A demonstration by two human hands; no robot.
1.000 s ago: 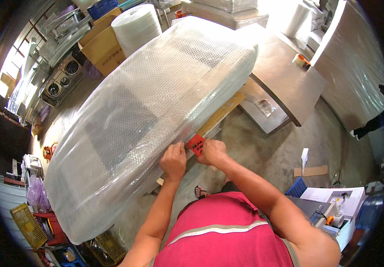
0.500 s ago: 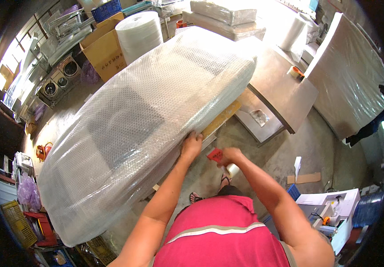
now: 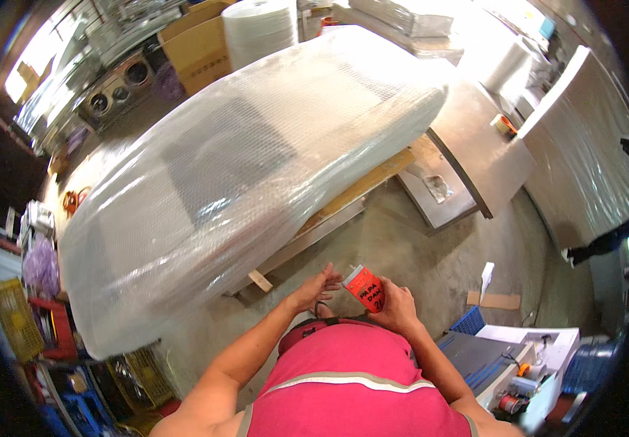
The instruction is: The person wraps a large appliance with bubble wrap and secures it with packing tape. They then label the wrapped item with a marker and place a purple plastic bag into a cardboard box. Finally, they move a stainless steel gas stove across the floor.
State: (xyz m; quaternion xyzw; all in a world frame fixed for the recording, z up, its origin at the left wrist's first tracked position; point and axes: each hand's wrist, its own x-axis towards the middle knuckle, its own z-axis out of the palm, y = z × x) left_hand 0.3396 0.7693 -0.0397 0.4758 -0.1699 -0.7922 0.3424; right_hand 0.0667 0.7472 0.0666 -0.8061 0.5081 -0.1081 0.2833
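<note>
In my right hand (image 3: 400, 309) I grip a red tape dispenser (image 3: 365, 290) with dark handwriting on its side and a pale metal edge pointing up and left. Just left of it, my left hand (image 3: 317, 288) is open, its fingers apart and close to the dispenser without visibly holding anything. Both hands are in front of my waist. Beyond them a long, large item wrapped in bubble wrap (image 3: 256, 182) lies at a slant on a wooden-edged bench (image 3: 358, 191). A dark square patch shows through the wrap.
Right of the bench stands a metal-topped table (image 3: 486, 142) with a tape roll (image 3: 504, 125) on it. A wrapped panel (image 3: 580, 160) leans at far right. Behind are a big bubble wrap roll (image 3: 260, 33) and a cardboard box (image 3: 196, 51). Yellow crates (image 3: 16, 320) stand at left.
My left hand has let go of the wrapped item's lower edge and drawn back toward my body. The right hand has brought the tape dispenser nearer my waist and turned its side upward.
</note>
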